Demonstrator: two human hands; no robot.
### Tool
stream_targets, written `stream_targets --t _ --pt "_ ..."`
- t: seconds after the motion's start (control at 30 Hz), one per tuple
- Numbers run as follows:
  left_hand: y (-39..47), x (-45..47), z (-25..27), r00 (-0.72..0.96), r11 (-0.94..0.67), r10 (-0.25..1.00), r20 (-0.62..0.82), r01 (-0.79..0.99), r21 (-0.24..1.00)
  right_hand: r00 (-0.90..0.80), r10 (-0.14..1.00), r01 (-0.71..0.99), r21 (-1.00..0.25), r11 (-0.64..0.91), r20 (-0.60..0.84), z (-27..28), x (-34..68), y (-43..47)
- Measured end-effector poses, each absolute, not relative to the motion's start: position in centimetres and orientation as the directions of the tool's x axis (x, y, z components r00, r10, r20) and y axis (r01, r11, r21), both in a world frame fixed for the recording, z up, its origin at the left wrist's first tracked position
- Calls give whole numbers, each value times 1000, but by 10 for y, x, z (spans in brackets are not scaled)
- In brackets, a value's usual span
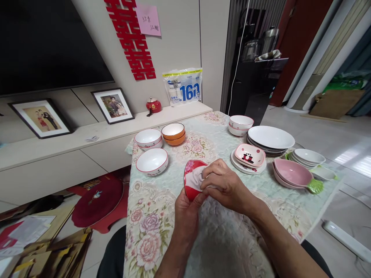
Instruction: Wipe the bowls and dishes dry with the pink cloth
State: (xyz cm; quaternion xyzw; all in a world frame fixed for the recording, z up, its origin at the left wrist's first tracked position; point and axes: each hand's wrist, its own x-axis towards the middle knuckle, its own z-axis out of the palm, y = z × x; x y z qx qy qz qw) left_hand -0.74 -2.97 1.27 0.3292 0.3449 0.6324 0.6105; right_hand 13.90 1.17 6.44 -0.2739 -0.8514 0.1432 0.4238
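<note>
Tilted on its side above the table, a red bowl [190, 193] is gripped from below by my left hand [185, 212], its thumb along the near side. My right hand [224, 183] pinches a whitish cloth [192, 180] and presses it against the bowl's inner face. Part of the cloth is hidden under the right fingers. Left of the bowl stand a white bowl with a red rim [152, 160], a stack of similar bowls [148, 137] and two stacked orange bowls [174, 135].
On the table's right side are white bowls [241, 122], a large white plate [271, 136], a cat-print square dish [249, 154], pink dishes [292, 172] and small white dishes [309, 155]. A flowered tablecloth [149, 231] covers the table. A red stool [98, 200] stands left.
</note>
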Motion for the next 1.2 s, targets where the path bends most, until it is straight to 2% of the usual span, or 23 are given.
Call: stream_targets --t 0.07,0.17,0.27,0.37,0.47,0.57,0.67,0.8,0.87,0.93,1.03,1.1,1.2 --pt "-30 -6 15 -47 -23 999 -5 -589 808 -465 591 333 -489 806 659 62 138 13" --pt "-30 -4 17 -45 -37 999 9 -656 754 -243 708 356 -618 701 663 51 142 24" --pt "-29 -6 21 -53 -41 999 5 -703 710 -67 806 404 -723 560 588 39 148 33" --pt "-26 -10 24 -85 -65 996 4 -731 679 -122 852 456 -733 504 510 37 153 32" --pt "-24 -14 24 -106 -78 994 -1 -739 669 -282 834 484 -680 550 474 47 151 20" --pt "-25 -12 21 -63 -35 998 -19 -747 664 -371 791 412 -677 610 487 57 144 11" --pt "-29 -7 18 0 8 1000 -12 -752 659 -294 772 402 -660 634 563 56 143 14" --pt "-29 -5 18 -2 -4 1000 4 -754 657 -165 799 584 -596 551 578 51 148 20" --pt "-26 -7 19 -44 -30 999 -5 -752 659 -225 832 605 -596 528 508 54 148 17" --pt "-25 -9 21 -61 -36 998 -14 -752 658 -319 834 540 -636 551 451 60 146 11" --pt "-25 -9 22 -21 -2 1000 -22 -750 662 -369 789 400 -682 612 491 66 141 6" --pt "-27 -6 21 19 26 1000 -18 -746 666 -287 768 401 -657 639 572 64 140 9" --pt "-29 -4 20 29 31 999 -15 -744 667 -146 757 542 -589 600 637 55 142 17"
